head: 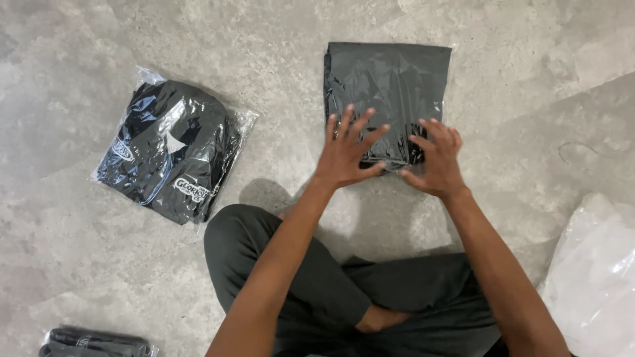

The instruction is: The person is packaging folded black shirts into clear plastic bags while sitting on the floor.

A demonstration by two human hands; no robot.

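A person is sitting cross-legged on a grey concrete floor (79,264), and both hands are resting on the near edge of a dark folded garment in a clear plastic bag (390,86), which is lying flat on the floor just beyond the knees. The left hand (347,152) is pressing down on the bag's near left corner, its fingers (360,122) spreading wide and flat. The right hand (436,162) is sitting at the near right corner of the same bag, its fingers (430,129) curling loosely over the edge, with the thumb tucked under toward the bag; whether it is pinching the plastic cannot be told. Left of that bag, well apart, a second bagged dark garment (169,152) is lying tilted. Right of it, a heap of clear plastic (595,277) is lying. Another bagged bundle (96,344) is showing near the left knee.
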